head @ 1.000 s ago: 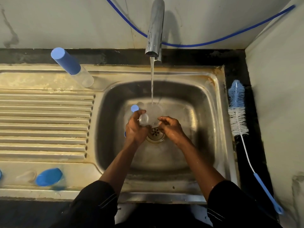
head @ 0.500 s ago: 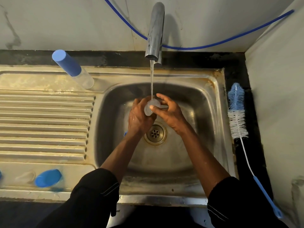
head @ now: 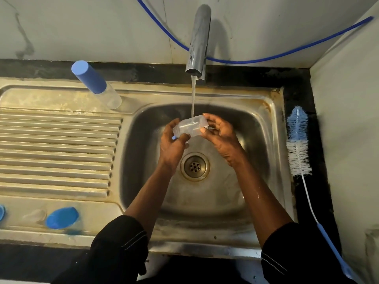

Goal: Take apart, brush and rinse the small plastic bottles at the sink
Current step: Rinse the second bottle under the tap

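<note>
Our left hand (head: 171, 143) and right hand (head: 222, 135) each pinch an end of the small clear plastic bottle (head: 189, 126), held sideways under the tap's stream (head: 193, 99).

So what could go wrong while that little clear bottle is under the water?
The wet clear bottle is held only at its ends by the left hand and right hand, so it might slip into the sink. The stream hits its side, so water may splash out.
</note>
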